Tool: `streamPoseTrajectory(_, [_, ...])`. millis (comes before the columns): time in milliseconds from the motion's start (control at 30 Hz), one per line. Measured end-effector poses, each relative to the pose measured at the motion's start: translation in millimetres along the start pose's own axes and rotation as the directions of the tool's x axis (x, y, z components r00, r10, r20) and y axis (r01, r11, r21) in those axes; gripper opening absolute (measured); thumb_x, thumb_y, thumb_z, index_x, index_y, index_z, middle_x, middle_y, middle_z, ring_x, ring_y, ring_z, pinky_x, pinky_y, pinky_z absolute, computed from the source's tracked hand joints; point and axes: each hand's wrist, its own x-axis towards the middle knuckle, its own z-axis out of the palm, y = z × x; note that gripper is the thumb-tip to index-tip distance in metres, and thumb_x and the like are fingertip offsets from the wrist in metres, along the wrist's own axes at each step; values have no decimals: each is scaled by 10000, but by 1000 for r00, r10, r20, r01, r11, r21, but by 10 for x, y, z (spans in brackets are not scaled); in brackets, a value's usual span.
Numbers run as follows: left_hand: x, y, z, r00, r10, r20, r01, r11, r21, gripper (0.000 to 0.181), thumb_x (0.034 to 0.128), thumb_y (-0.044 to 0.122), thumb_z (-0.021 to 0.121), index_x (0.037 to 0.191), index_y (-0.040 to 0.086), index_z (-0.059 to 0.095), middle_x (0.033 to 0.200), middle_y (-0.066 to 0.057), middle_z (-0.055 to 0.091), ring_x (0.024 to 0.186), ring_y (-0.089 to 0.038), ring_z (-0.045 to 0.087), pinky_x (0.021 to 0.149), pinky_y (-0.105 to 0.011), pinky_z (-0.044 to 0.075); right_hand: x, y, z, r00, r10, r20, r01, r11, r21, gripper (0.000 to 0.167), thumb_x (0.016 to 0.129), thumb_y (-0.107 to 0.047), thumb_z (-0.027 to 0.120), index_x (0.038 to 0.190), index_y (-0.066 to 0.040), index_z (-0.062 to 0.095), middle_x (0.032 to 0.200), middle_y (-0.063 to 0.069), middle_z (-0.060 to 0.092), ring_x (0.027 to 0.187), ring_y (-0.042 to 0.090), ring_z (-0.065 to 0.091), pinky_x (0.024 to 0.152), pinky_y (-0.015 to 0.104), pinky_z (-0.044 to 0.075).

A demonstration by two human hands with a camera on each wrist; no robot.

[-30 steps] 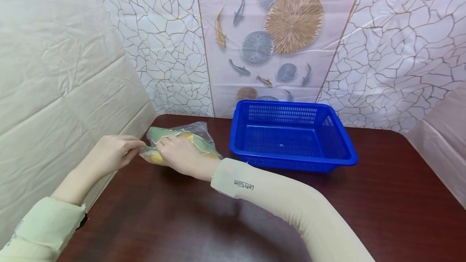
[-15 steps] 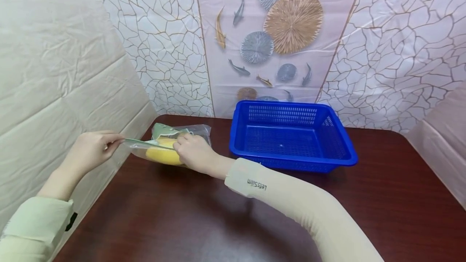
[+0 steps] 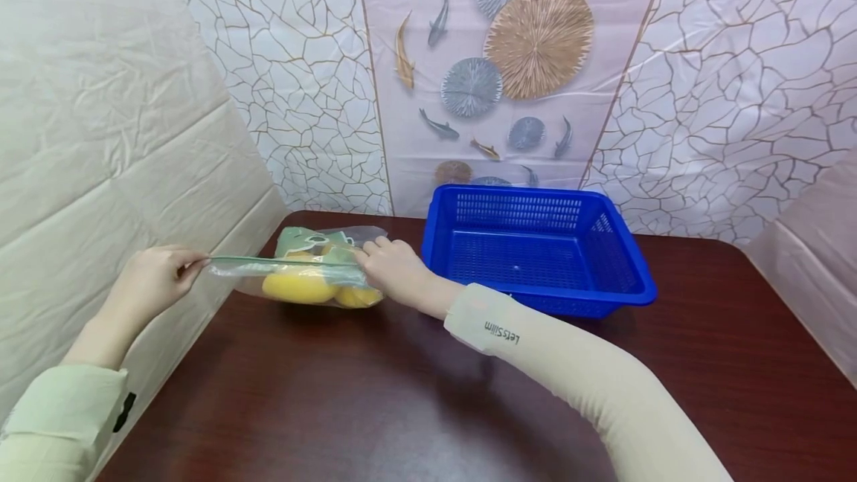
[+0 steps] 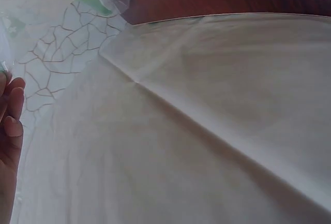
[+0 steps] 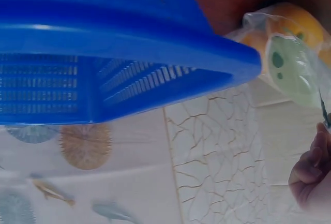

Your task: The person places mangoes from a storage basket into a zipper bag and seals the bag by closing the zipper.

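Observation:
A clear zip bag with a green print lies at the back left of the table. Yellow fruit shows through its plastic; the kind is unclear. My left hand pinches the left end of the green zip strip, which is stretched straight across. At the other end, my right hand pinches the strip's right corner. In the right wrist view the bag shows orange-yellow round fruit inside, above my right hand. Only the fingers of my left hand appear in the left wrist view.
A blue perforated basket stands right of the bag, close behind my right forearm. The dark red-brown table extends in front. A pale cloth wall borders the left side, and a patterned backdrop rises behind.
My right hand has slid rightward along the zip strip to its right end. My left hand has drawn left. The strip now lies stretched between them, with more fruit visible.

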Motion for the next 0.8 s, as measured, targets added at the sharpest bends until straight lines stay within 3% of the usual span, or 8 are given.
streamPoseTrajectory(233, [-36,-35,17,999,-25,37,24,1000,12,143,641,-41,731,780,-19,707,723,-174,684,572,-329,616,549,-481,457,-113,186,3,995,-15,103,3,993,118,52,859,-173,601,872,-127,620,811,1,671,738,173,567,528,242,432])
streamPoseTrajectory(367, [-16,-16,7,998,-25,55,25,1000,12,127,651,-36,730,773,-15,706,710,-160,681,569,-323,611,545,-483,453,-148,269,11,995,-31,97,16,989,149,57,844,-172,629,854,-131,591,761,17,672,712,181,555,520,247,421])
streamPoseTrajectory(633, [49,41,66,999,-3,47,3,1000,-8,125,649,-34,736,767,-11,703,722,-160,687,579,-315,621,555,-475,464,-200,397,66,999,-47,21,47,999,-18,43,881,-101,589,891,-127,556,751,39,647,708,196,554,542,262,422])
streamPoseTrajectory(800, [13,67,102,996,55,68,-54,998,-24,136,619,-11,754,741,24,703,636,-37,637,517,-187,558,511,-398,441,-272,432,87,992,-121,-38,116,986,-119,121,816,-189,662,858,-140,559,722,23,634,682,188,538,529,264,413])
